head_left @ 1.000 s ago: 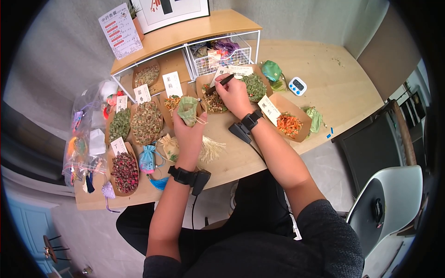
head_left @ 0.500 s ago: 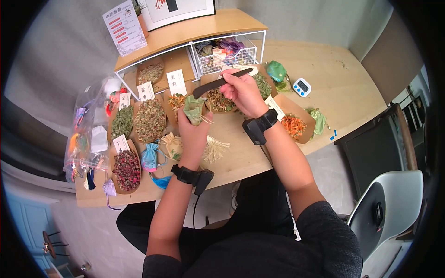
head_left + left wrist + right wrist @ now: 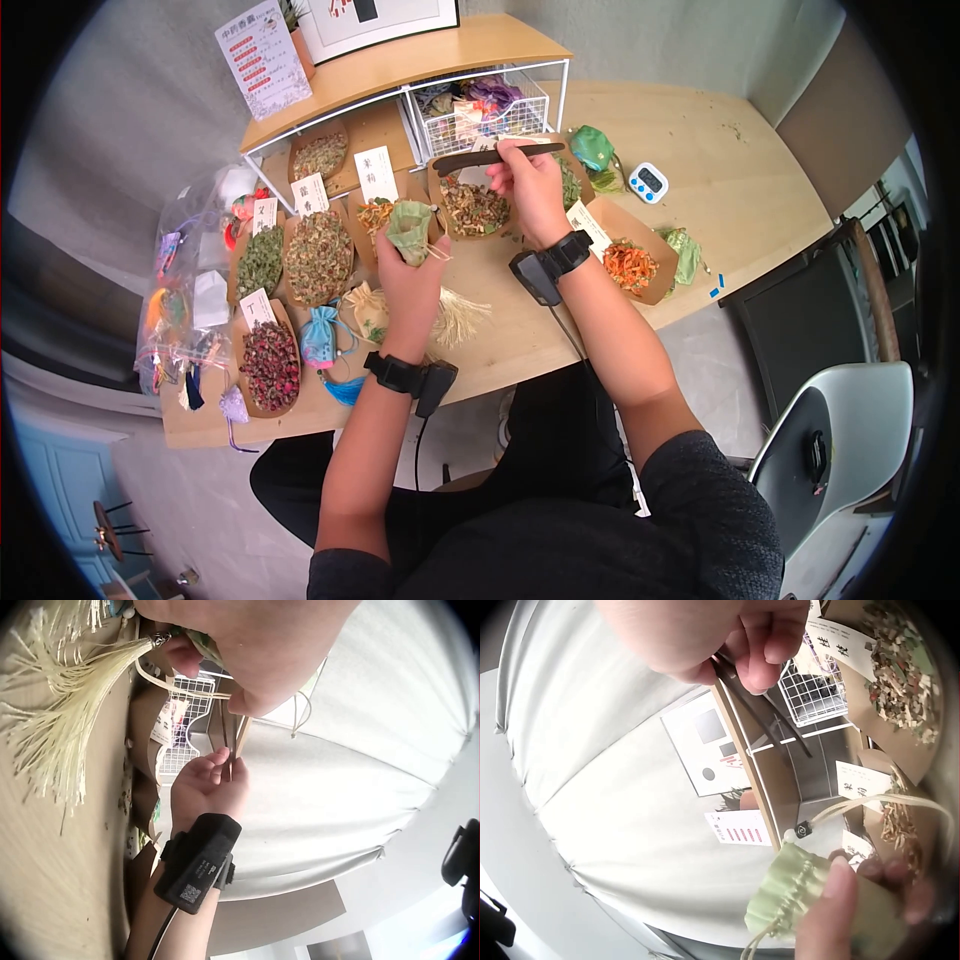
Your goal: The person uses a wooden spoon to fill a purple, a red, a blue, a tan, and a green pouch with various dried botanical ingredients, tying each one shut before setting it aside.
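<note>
My left hand (image 3: 408,285) holds a small light-green drawstring pouch (image 3: 408,230) upright, its gathered mouth facing up. In the right wrist view the thumb presses against the pouch (image 3: 780,889) and pale cords loop off it. A cream tassel (image 3: 64,712) hangs by the left hand. My right hand (image 3: 538,195) holds dark slender tongs (image 3: 470,160) near their rear end, almost level. Their two prongs point left, above a tray of mixed dried herbs (image 3: 475,208), and show nothing between their tips. In the left wrist view the tongs (image 3: 231,735) appear beyond the left hand.
Paper trays of dried herbs and flowers with labels ring the hands, including rosebuds (image 3: 270,365) and orange petals (image 3: 630,268). A wooden shelf (image 3: 400,75) with a wire basket (image 3: 480,115) stands behind. A timer (image 3: 648,183) and green pouch (image 3: 592,148) lie right; blue pouch (image 3: 320,335) left.
The right hand lifted the tongs from the mixed-herb tray to the pouch's mouth, then drew them back right, away from the pouch. The left hand keeps the pouch in nearly the same place.
</note>
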The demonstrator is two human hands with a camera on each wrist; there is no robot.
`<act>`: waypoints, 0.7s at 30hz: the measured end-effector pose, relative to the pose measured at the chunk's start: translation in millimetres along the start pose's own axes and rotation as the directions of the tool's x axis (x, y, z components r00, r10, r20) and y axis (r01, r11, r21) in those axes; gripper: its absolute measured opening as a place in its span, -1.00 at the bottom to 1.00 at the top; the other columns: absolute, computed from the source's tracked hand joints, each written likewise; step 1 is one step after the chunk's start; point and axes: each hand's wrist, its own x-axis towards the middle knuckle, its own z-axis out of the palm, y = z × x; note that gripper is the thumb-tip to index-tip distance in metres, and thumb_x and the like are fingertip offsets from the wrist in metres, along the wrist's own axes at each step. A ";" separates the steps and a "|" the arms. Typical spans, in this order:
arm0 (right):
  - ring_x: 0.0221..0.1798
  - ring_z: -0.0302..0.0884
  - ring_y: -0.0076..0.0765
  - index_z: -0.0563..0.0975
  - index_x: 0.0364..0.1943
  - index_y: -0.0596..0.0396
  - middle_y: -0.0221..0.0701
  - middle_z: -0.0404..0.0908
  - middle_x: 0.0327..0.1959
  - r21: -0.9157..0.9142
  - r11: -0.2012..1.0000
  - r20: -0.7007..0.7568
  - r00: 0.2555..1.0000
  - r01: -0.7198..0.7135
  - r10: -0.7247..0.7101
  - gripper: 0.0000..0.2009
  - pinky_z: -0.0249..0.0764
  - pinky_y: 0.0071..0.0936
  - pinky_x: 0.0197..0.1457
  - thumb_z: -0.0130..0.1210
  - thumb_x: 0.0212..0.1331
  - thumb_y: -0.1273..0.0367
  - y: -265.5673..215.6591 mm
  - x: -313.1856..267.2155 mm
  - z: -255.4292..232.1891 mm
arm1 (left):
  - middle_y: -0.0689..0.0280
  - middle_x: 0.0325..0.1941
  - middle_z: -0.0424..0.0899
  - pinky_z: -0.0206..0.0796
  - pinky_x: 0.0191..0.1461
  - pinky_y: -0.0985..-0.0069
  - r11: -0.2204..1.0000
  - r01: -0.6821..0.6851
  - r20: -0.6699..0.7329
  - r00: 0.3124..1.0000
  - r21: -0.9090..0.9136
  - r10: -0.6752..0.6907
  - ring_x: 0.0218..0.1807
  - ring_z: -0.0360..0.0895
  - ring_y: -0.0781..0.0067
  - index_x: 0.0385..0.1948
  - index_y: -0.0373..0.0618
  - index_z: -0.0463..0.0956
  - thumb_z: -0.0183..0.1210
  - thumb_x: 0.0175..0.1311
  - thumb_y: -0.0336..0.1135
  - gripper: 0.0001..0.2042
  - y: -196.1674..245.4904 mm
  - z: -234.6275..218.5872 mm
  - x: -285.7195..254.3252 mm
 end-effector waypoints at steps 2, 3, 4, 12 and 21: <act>-0.47 0.60 -0.52 0.56 -0.10 0.20 -0.31 0.70 -0.40 -0.025 0.998 0.037 0.998 0.057 -0.056 -0.82 0.47 -0.60 -0.41 0.12 0.38 0.36 -0.2 -2.7 0.5 | 0.30 -0.01 0.54 0.42 0.06 0.47 1.000 0.003 -0.003 1.000 0.006 -0.003 -0.02 0.49 0.49 0.14 -0.22 0.35 0.42 0.18 -0.34 -0.46 2.7 0.0 -2.3; -0.42 0.64 -0.49 0.56 -0.08 0.20 -0.29 0.71 -0.36 -0.057 0.993 0.069 0.992 0.108 -0.104 -0.81 0.50 -0.59 -0.36 0.11 0.39 0.36 -2.0 -1.8 1.4 | 0.30 -0.01 0.54 0.42 0.05 0.47 1.000 0.004 -0.001 1.000 -0.003 -0.004 -0.02 0.50 0.49 0.14 -0.22 0.35 0.42 0.18 -0.34 -0.46 3.5 0.4 -2.8; -0.37 0.67 -0.47 0.57 -0.07 0.19 -0.27 0.72 -0.31 -0.088 0.983 0.104 0.983 0.161 -0.152 -0.81 0.53 -0.58 -0.30 0.10 0.40 0.36 -4.6 -2.0 3.1 | 0.30 -0.01 0.55 0.42 0.05 0.47 1.000 0.002 0.001 1.000 -0.013 -0.002 -0.03 0.50 0.49 0.14 -0.23 0.35 0.42 0.19 -0.34 -0.47 4.4 0.7 -2.7; -0.27 0.66 -0.56 0.57 -0.09 0.22 -0.39 0.70 -0.27 -0.365 0.916 0.157 0.981 0.167 -0.116 -0.84 0.52 -0.61 -0.21 0.11 0.37 0.41 -60.1 -55.5 6.2 | 0.30 0.01 0.56 0.39 0.09 0.47 0.997 0.024 -0.001 1.000 -0.070 -0.025 0.00 0.52 0.49 0.12 -0.21 0.38 0.42 0.19 -0.33 -0.49 7.8 -0.5 -2.3; -0.35 0.62 0.02 0.56 -0.07 0.12 -0.17 0.63 -0.44 -0.823 0.226 0.494 0.853 0.522 -0.172 -0.77 0.51 -0.15 -0.25 0.15 0.17 0.46 -42.9 -156.3 -17.5 | 0.22 -0.03 0.55 0.38 0.10 0.40 0.998 0.007 -0.010 1.000 -0.059 -0.007 -0.01 0.52 0.40 0.08 -0.25 0.35 0.41 0.16 -0.37 -0.50 2.7 0.8 -1.8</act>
